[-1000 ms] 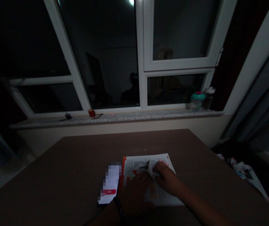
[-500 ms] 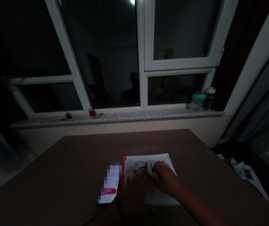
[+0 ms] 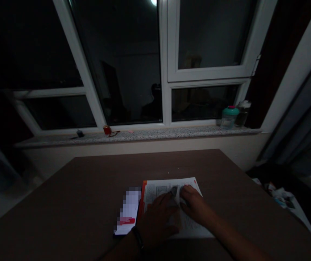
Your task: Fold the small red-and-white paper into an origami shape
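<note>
A printed book or booklet with an orange left edge (image 3: 151, 187) lies on the dark brown table. Over its left part rests my left hand (image 3: 158, 217), fingers spread, a dark band on the wrist. My right hand (image 3: 195, 203) is on the right part with its fingers curled together against a small pale piece (image 3: 177, 195), which stands up between the two hands. Whether this piece is a fold of the page or loose paper is unclear in the dim light. A lit phone (image 3: 128, 212) lies just left of the book.
The brown table (image 3: 95, 188) reaches to the wall. On the granite sill (image 3: 155, 134) stand a green-lidded jar (image 3: 229, 117), a clear bottle (image 3: 243, 114), a red object (image 3: 107, 129) and a small dark item (image 3: 79, 133). Plastic bags (image 3: 283, 197) lie beyond the right edge.
My left hand has shifted slightly up and its fingers have spread over the page. The pale piece between the hands has changed shape and moved a little right. My right hand has barely moved.
</note>
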`<state>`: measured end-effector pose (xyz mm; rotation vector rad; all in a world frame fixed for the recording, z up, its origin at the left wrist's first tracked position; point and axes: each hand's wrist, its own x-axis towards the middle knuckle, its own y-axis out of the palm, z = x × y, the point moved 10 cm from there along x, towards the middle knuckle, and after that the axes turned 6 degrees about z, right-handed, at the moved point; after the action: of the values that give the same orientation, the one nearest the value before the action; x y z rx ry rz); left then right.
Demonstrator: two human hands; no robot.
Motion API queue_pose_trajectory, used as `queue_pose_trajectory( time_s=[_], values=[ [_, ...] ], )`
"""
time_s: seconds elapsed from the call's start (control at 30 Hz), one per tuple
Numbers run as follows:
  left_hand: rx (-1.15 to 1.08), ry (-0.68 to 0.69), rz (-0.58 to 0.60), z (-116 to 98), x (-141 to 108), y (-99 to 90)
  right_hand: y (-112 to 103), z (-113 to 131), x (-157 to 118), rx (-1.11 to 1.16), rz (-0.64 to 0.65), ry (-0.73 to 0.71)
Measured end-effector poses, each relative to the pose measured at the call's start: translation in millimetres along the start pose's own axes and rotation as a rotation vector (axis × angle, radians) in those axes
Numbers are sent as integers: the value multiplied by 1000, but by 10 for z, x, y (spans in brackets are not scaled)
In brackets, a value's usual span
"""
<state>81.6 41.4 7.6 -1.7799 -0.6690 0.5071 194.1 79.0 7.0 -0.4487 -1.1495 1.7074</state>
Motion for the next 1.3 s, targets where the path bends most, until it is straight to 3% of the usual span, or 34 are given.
queue_pose_trajectory(
  time_s=[0.33, 0.5, 0.7, 0.9, 1.07, 1.3],
  values=[
    [45, -16, 99, -80, 0, -18, 44, -31, 29, 2, -6, -34],
    [16, 36, 41, -140, 6, -68, -16, -32, 30, 78, -13, -55],
    [4, -43, 53, -34, -17, 7, -131, 17, -25, 169, -63, -36],
    [-19, -3, 48, -59, -1, 10, -160, -50, -14, 43, -139, 70],
    [-14, 72, -26, -149, 29, -91, -190, -119, -9, -63, -206, 152],
    [-56, 13, -63, -13, 31, -99, -138, -111, 3, -47, -146, 154]
  ],
)
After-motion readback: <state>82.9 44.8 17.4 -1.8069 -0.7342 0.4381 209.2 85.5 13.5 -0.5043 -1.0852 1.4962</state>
